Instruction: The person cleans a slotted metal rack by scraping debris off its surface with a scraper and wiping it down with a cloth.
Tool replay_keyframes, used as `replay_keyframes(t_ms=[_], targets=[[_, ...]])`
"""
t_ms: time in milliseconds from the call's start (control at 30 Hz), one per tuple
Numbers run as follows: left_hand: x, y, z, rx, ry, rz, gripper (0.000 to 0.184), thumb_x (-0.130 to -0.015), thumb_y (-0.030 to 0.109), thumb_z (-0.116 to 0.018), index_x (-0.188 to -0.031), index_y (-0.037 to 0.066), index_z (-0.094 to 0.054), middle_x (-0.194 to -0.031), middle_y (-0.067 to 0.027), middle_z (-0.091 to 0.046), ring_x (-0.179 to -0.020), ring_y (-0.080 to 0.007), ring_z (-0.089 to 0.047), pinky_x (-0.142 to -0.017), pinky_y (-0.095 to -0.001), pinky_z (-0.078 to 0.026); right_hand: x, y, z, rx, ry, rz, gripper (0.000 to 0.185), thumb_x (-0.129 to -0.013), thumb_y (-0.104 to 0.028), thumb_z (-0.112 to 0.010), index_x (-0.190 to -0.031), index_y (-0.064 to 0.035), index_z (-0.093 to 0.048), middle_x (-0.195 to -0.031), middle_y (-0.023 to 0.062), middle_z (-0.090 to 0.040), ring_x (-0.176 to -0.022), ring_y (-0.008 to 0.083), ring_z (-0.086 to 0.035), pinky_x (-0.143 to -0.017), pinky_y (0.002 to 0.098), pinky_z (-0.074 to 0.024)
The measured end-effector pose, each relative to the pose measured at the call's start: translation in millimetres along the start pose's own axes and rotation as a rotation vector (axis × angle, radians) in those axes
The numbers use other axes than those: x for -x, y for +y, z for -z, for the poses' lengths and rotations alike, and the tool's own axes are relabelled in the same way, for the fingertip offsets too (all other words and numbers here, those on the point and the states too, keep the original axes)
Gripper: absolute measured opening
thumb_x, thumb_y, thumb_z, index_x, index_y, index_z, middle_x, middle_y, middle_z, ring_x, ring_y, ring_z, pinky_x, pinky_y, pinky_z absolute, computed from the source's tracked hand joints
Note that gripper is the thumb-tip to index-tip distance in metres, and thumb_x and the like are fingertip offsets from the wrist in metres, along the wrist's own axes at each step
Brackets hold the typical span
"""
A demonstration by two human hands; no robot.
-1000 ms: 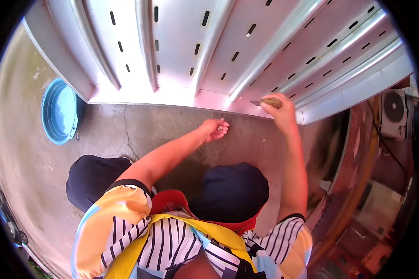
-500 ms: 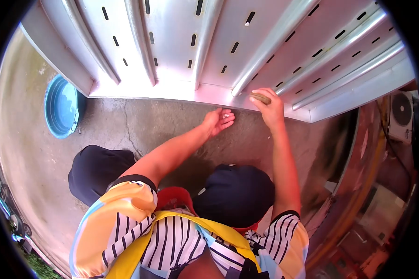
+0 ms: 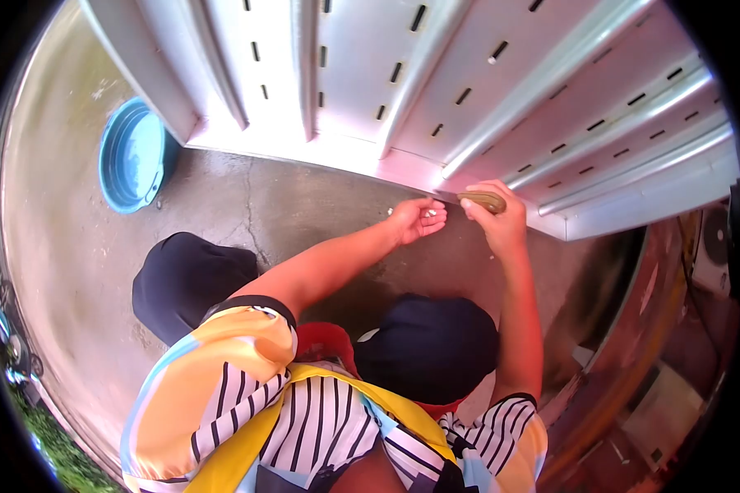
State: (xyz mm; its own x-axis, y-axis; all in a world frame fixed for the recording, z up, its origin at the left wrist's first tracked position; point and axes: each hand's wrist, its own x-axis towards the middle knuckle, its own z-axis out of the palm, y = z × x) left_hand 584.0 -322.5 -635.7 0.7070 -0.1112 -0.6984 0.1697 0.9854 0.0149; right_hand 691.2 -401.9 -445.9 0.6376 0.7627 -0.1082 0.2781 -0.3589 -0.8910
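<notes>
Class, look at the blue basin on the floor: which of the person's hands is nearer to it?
Left. The left hand, palm up, is right of the blue basin; the right hand, holding a brown-handled tool, is farther right, by the slotted metal panel.

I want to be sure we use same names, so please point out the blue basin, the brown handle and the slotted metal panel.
Blue basin [image 3: 112,160]: head view, inner wall, left side.
Brown handle [image 3: 485,200]: head view, its middle.
Slotted metal panel [image 3: 355,94]: head view, flat surface between ribs.
</notes>
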Motion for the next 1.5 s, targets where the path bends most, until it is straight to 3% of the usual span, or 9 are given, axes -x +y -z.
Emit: replay_keyframes(t_ms=[133,233,400,600,833,1100,1200,1400,1500], targets=[[14,19,22,-0.426,0.031,0.031,0.017,-0.089,0.011,-0.053,-0.098,-0.001,-0.062,-0.086,-0.0128,-0.066,-0.073,-0.0219,-0.066,-0.069,-0.0363,-0.057,-24,-4,-24,0.144,0.067,0.141,0.017,-0.074,-0.005,-0.072,-0.088,0.0,-0.067,-0.086,0.0068,-0.063,-0.077,0.0166,-0.062,-0.071,0.028,-0.0487],[35,55,39,-1.144,-0.05,0.231,0.019,-0.087,0.011,-0.056,-0.097,-0.003,-0.063,-0.088,-0.014,-0.066,-0.073,-0.0235,-0.066,-0.068,-0.0365,-0.057,-35,-24,-49,0.152,-0.223,0.136,0.018,-0.073,-0.009,-0.073,-0.088,-0.0012,-0.067,-0.084,0.0078,-0.063,-0.075,0.0187,-0.062,-0.07,0.0293,-0.0484],[140,157,12,-1.768,-0.166,0.452,0.026,-0.091,0.017,-0.053,-0.101,-0.004,-0.062,-0.099,-0.0174,-0.065,-0.09,-0.0263,-0.065,-0.078,-0.0361,-0.056,-55,-32,-75,0.111,-0.364,0.049,0.017,-0.073,-0.011,-0.072,-0.087,-0.0028,-0.068,-0.078,0.0068,-0.059,-0.071,0.0169,-0.06,-0.066,0.0298,-0.0473],[249,238,64,-1.457,0.022,0.271,0.024,-0.094,0.017,-0.051,-0.104,-0.003,-0.061,-0.099,-0.0136,-0.065,-0.09,-0.0212,-0.064,-0.08,-0.0329,-0.054,-64,-66,-59,0.126,-0.259,0.041,0.015,-0.074,-0.008,-0.07,-0.086,0.0008,-0.066,-0.076,0.0035,-0.059,-0.063,0.0111,-0.058,-0.058,0.0261,-0.0463],[236,206,188,-0.614,0.126,-0.08,0.021,-0.094,0.015,-0.052,-0.104,-0.001,-0.062,-0.096,-0.0103,-0.067,-0.084,-0.0194,-0.066,-0.077,-0.0326,-0.055,-44,-49,-34,0.19,-0.423,-0.221,0.018,-0.079,-0.008,-0.068,-0.094,0.0008,-0.064,-0.068,0.0041,-0.06,-0.061,0.011,-0.058,-0.057,0.0253,-0.0465],[395,268,136,-0.752,0.283,-0.896,0.025,-0.095,0.018,-0.053,-0.107,-0.002,-0.061,-0.095,-0.0098,-0.066,-0.084,-0.0161,-0.064,-0.08,-0.03,-0.052,-61,-102,-72,0.382,-0.569,0.125,0.022,-0.073,-0.006,-0.07,-0.094,-0.001,-0.067,-0.088,0.0091,-0.062,-0.081,0.0225,-0.062,-0.073,0.0303,-0.0478],[444,297,146,-0.469,0.209,-1.081,0.029,-0.097,0.021,-0.05,-0.109,-0.004,-0.058,-0.099,-0.0116,-0.064,-0.087,-0.0168,-0.063,-0.082,-0.0296,-0.052,-66,-106,-87,0.389,-0.637,0.148,0.023,-0.073,-0.005,-0.07,-0.095,-0.0011,-0.067,-0.088,0.01,-0.062,-0.081,0.0235,-0.062,-0.073,0.0306,-0.0479],[452,348,145,-0.076,0.286,-1.349,0.031,-0.098,0.019,-0.047,-0.113,-0.006,-0.056,-0.105,-0.0151,-0.063,-0.097,-0.0227,-0.063,-0.092,-0.0345,-0.051,-64,-109,-94,0.451,-0.621,0.187,0.023,-0.071,-0.004,-0.072,-0.093,-0.0002,-0.066,-0.088,0.011,-0.063,-0.081,0.0263,-0.062,-0.072,0.0322,-0.0483],[440,396,111,-0.291,0.299,-1.642,0.037,-0.098,0.021,-0.047,-0.12,-0.008,-0.052,-0.117,-0.0195,-0.058,-0.11,-0.0264,-0.057,-0.098,-0.0372,-0.046,-60,-114,-92,0.508,-0.607,0.169,0.023,-0.071,-0.004,-0.072,-0.093,-0.0002,-0.066,-0.088,0.0115,-0.063,-0.08,0.0273,-0.062,-0.072,0.0328,-0.0482]])
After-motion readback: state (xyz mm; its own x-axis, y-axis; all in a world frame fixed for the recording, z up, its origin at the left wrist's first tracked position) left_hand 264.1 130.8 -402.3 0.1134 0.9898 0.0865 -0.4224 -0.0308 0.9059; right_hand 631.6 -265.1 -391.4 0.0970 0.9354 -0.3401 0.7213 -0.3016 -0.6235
